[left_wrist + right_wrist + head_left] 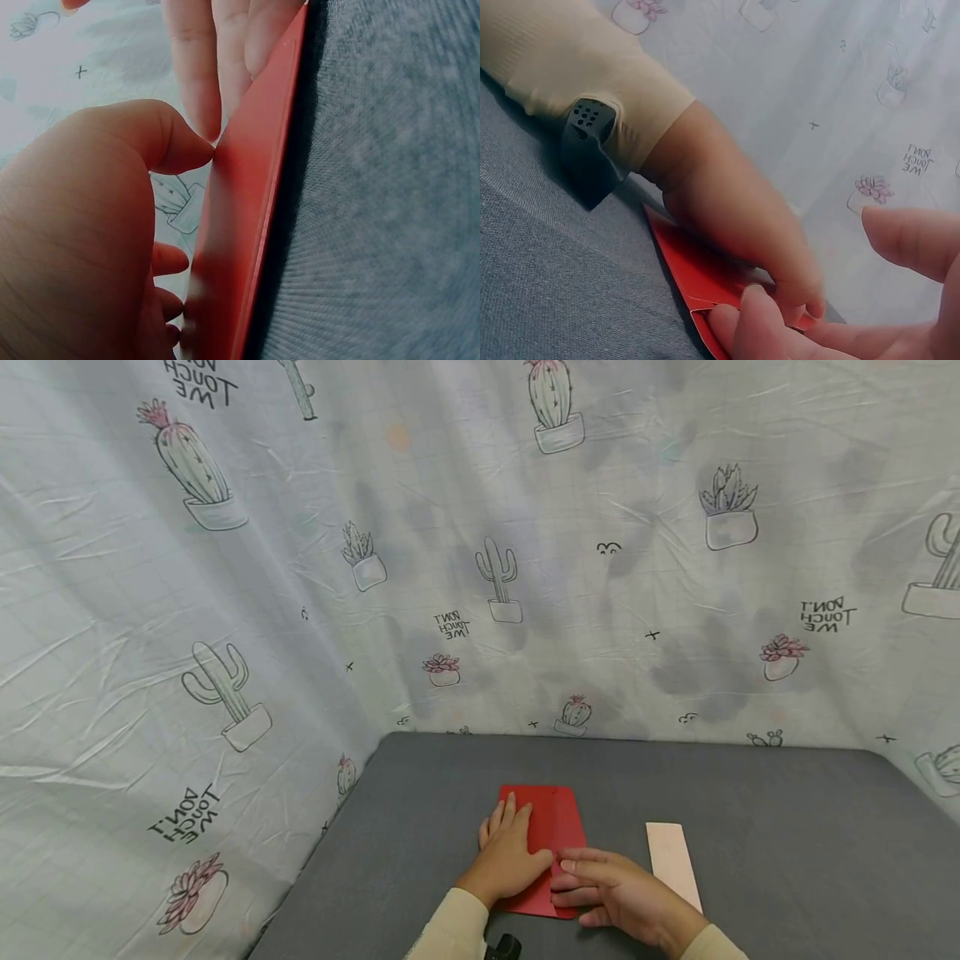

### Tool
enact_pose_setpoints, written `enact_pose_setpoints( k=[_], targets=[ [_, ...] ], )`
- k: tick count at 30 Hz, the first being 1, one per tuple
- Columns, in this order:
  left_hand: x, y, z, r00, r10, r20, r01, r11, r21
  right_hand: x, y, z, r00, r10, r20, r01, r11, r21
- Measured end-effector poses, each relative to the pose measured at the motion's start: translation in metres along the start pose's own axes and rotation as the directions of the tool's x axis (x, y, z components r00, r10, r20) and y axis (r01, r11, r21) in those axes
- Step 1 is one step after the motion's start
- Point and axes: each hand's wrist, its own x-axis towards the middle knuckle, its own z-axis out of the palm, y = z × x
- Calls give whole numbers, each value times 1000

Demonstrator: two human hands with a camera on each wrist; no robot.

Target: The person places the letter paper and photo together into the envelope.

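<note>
My left hand (508, 862) lies flat on a red envelope (568, 823) atop the worktop (787, 843); my right hand (618, 892), grip unclenched, touches its right side. Likely light and creasable, it suits an edge pinch.

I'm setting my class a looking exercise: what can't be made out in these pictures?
Red paper under the left hand: head view, covered by that hand.
Part of the strip: head view, hidden behind the right hand.
Most of the right palm: right wrist view, cut off by the right edge.
Upper ends of the sleeves: head view, cut off by the bottom edge.
</note>
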Motion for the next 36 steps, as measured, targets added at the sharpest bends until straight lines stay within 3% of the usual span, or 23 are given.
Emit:
enact_pose_setpoints(
  k=[14, 23, 36],
  targets=[
    [-2, 1, 0, 1000, -10, 5, 10, 1000, -1, -9, -11, -15, 982, -67, -177, 50, 994, -100],
    [-2, 1, -1, 999, -21, 27, 22, 999, -24, -15, -15, -33, 965, -132, -225, 106, 987, -124],
    [-1, 0, -1, 1000, -16, 16, 17, 999, -33, -22, -20, -57, 947, -137, -289, 112, 989, -101]
  ],
)
